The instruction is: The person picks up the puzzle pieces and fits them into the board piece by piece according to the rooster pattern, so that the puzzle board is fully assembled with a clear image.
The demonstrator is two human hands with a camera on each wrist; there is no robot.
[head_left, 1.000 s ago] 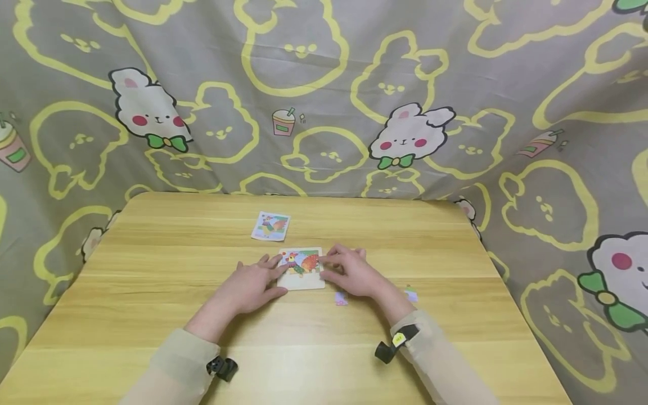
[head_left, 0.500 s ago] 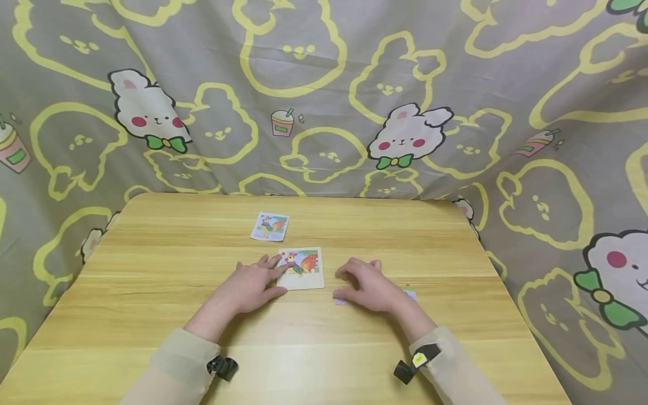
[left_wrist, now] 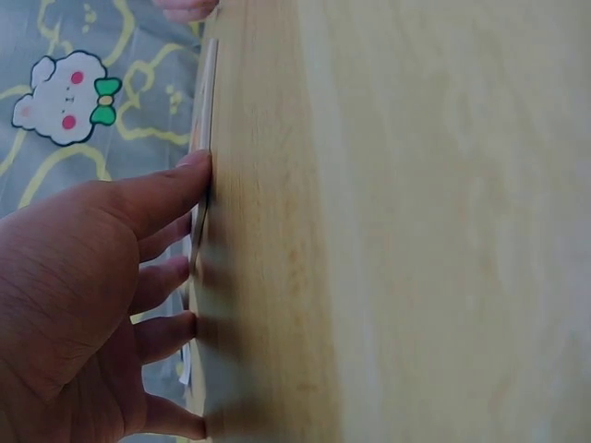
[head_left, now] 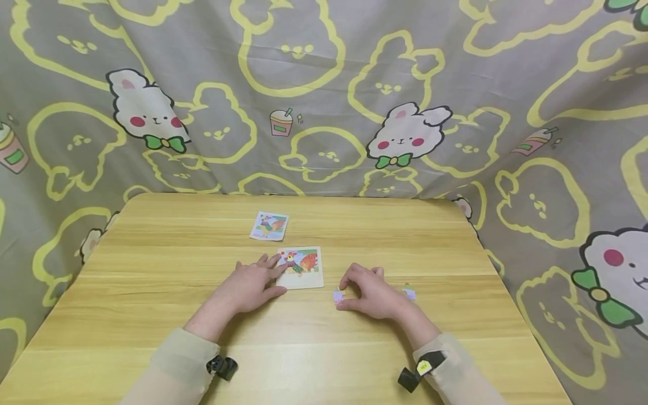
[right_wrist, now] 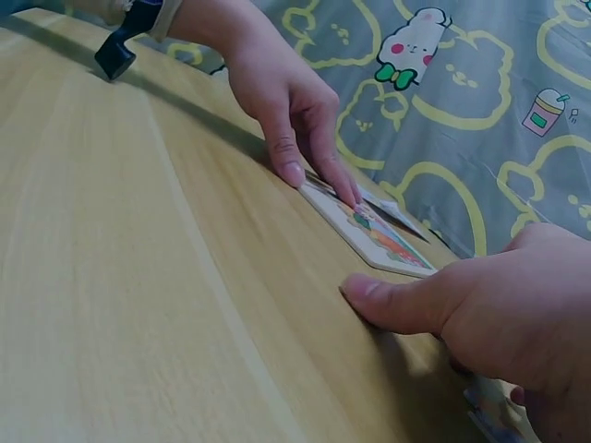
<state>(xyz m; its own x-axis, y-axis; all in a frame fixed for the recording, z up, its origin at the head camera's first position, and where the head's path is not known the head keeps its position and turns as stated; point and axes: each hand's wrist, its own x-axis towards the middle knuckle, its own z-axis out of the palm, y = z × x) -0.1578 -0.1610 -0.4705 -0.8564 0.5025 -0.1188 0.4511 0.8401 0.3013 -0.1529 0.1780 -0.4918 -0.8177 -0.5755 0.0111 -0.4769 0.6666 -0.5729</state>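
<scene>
A small puzzle board (head_left: 310,281) lies flat on the table, its upper part filled with a rooster picture and its lower strip bare and pale. My left hand (head_left: 253,286) rests along the board's left side, fingers spread on the picture and thumb near the lower corner. To the right of the board, my right hand (head_left: 373,292) pinches a lilac and yellow puzzle piece (head_left: 338,296) between thumb and index finger, at the table. In the right wrist view, my right thumb (right_wrist: 374,297) hides that pinch.
Above the board lies a paper card (head_left: 270,226) with the same rooster picture. Another puzzle piece (head_left: 410,293), partly covered by the right wrist, lies to the right. A patterned curtain (head_left: 324,112) hangs beyond the table (head_left: 283,349).
My right hand has left the board's right edge and moved right and down to the loose piece, now between its fingertips. The left hand has stayed on the board.
</scene>
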